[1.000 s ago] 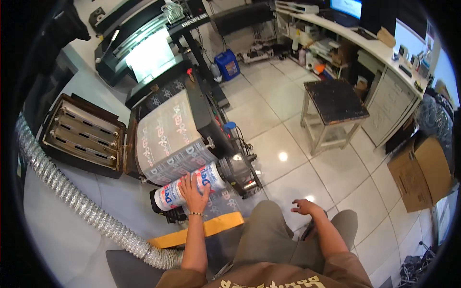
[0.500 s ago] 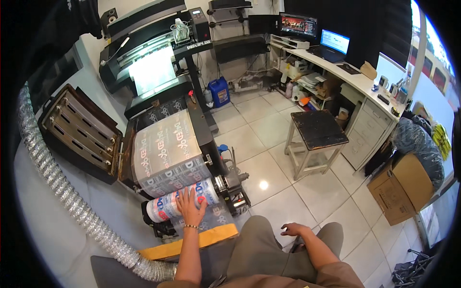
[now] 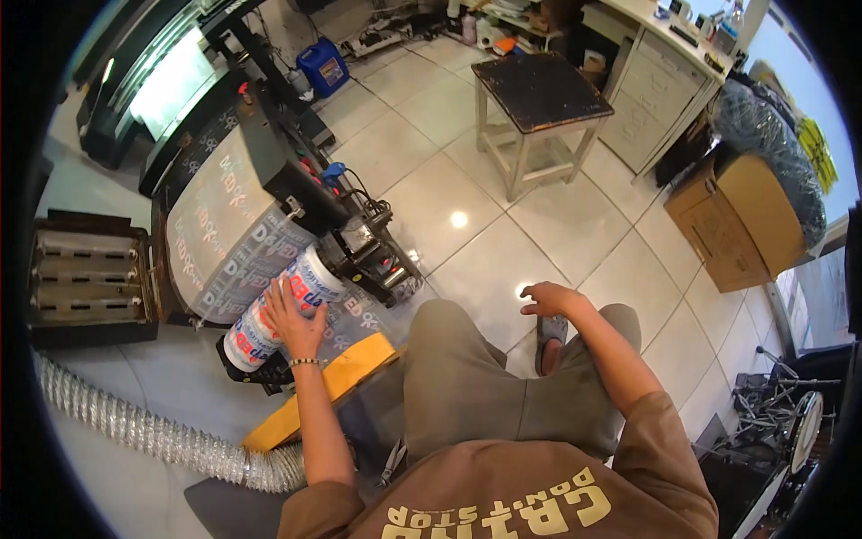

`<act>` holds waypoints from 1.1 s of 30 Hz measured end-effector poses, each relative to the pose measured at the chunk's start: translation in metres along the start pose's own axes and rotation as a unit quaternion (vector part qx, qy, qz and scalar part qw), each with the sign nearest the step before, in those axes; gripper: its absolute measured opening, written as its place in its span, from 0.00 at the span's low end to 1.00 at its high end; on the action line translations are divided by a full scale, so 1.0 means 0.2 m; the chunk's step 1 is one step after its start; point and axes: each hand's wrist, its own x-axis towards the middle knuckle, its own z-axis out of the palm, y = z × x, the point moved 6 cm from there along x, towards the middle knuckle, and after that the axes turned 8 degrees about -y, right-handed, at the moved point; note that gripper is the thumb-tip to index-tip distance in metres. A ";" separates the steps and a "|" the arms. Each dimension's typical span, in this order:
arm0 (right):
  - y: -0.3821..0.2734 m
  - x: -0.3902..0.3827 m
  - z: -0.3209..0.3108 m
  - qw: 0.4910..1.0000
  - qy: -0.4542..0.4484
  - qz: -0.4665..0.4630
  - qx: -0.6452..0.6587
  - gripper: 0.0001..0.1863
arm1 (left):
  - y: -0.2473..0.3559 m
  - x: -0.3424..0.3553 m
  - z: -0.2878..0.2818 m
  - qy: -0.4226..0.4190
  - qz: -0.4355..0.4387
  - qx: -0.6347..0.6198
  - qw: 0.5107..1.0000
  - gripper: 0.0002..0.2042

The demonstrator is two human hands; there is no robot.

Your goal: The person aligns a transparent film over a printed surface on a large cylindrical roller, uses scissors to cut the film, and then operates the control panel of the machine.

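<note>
My left hand [image 3: 294, 325] lies with spread fingers on a roll of printed film [image 3: 316, 271], white with red and blue lettering, at the near end of a black machine. The fingers rest on the roll's upper side without wrapping round it. Behind the roll, a sheet of printed film [image 3: 208, 226] curves over the machine's grey bed and runs down toward it. Between my knees, my right hand [image 3: 549, 299] hovers over the tiled floor with loosely stretched fingers and nothing in them.
A yellow bar [image 3: 346, 377] and a silver flexible duct [image 3: 144, 418] are beside my left arm. Ahead stands a black-topped stool [image 3: 543, 90]. A cardboard box [image 3: 723, 225] is at right, a blue jug [image 3: 321, 67] behind the machine. An open slotted metal panel [image 3: 90, 278] sits at far left.
The view has tilted down, so the desk screens have left it and my shirt shows. My left hand stays on the roll. My right hand remains between my knees.
</note>
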 end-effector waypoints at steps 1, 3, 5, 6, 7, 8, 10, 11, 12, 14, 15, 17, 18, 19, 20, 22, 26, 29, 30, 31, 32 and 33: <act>0.00 0.04 0.01 1.000 -0.006 -0.001 0.011 0.30 | 0.02 0.00 0.01 -0.009 0.005 0.006 1.000 0.47; 0.00 0.11 0.05 1.000 -0.010 -0.026 0.001 0.28 | 0.04 0.01 0.01 -0.006 0.009 0.019 1.000 0.46; 0.01 0.18 0.09 0.998 0.006 -0.063 0.016 0.28 | 0.04 0.01 0.02 -0.017 0.024 0.037 0.999 0.44; -0.04 0.20 0.10 0.998 -0.022 -0.054 0.005 0.29 | 0.02 0.00 0.01 -0.011 0.028 0.035 0.999 0.44; -0.06 0.20 0.12 0.998 -0.048 -0.041 -0.005 0.30 | 0.05 0.01 0.00 -0.006 0.035 0.029 0.999 0.43; -0.07 0.21 0.13 0.997 -0.056 -0.045 0.006 0.30 | 0.08 0.01 0.00 -0.022 0.027 0.022 0.999 0.43; -0.12 0.24 0.10 0.993 -0.025 -0.109 0.042 0.30 | 0.07 0.02 0.02 -0.031 0.031 0.032 0.999 0.43; -0.11 0.25 0.08 0.992 -0.030 -0.113 0.050 0.30 | 0.08 0.03 0.02 -0.032 0.033 0.031 0.998 0.43; -0.12 0.26 0.06 0.990 -0.016 -0.125 0.061 0.30 | 0.07 0.03 0.02 -0.039 0.034 0.039 0.998 0.43; -0.13 0.25 0.00 0.990 0.019 -0.123 0.069 0.28 | 0.08 0.03 0.02 -0.032 0.046 0.030 0.998 0.43; -0.14 0.23 -0.02 0.989 0.015 -0.125 0.075 0.28 | 0.09 0.03 0.03 -0.038 0.047 0.034 0.998 0.43; -0.12 0.20 -0.08 0.992 0.040 -0.080 0.089 0.25 | 0.14 0.03 0.02 -0.036 0.056 0.018 0.998 0.42; -0.13 0.19 -0.08 0.991 0.036 -0.082 0.096 0.25 | 0.13 0.04 0.02 -0.036 0.049 0.032 0.998 0.41; -0.14 0.19 -0.09 0.990 0.036 -0.092 0.103 0.25 | 0.12 0.04 0.02 -0.042 0.051 0.037 0.997 0.41; -0.15 0.18 -0.09 0.988 0.036 -0.102 0.109 0.24 | 0.12 0.04 0.01 -0.035 0.050 0.040 0.997 0.41; -0.17 0.20 -0.09 0.989 0.021 -0.102 0.107 0.25 | 0.11 0.04 0.01 -0.033 0.052 0.047 0.997 0.40; -0.17 0.20 -0.13 0.988 -0.005 -0.102 0.117 0.28 | 0.10 0.04 0.02 -0.031 0.052 0.030 0.998 0.38; -0.15 0.20 -0.17 0.985 0.023 -0.115 0.130 0.28 | 0.12 0.05 0.02 -0.025 0.042 0.020 0.999 0.37; -0.15 0.21 -0.17 0.985 0.021 -0.116 0.129 0.28 | 0.12 0.05 0.02 -0.023 0.045 0.020 0.999 0.37; -0.15 0.21 -0.17 0.984 0.020 -0.122 0.128 0.28 | 0.11 0.05 0.02 -0.020 0.048 0.019 0.998 0.37; -0.15 0.21 -0.17 0.986 0.011 -0.113 0.126 0.28 | 0.11 0.05 0.02 -0.018 0.044 0.023 0.999 0.37; -0.14 0.22 -0.17 0.987 0.002 -0.103 0.125 0.28 | 0.10 0.04 0.02 -0.015 0.042 0.013 0.999 0.37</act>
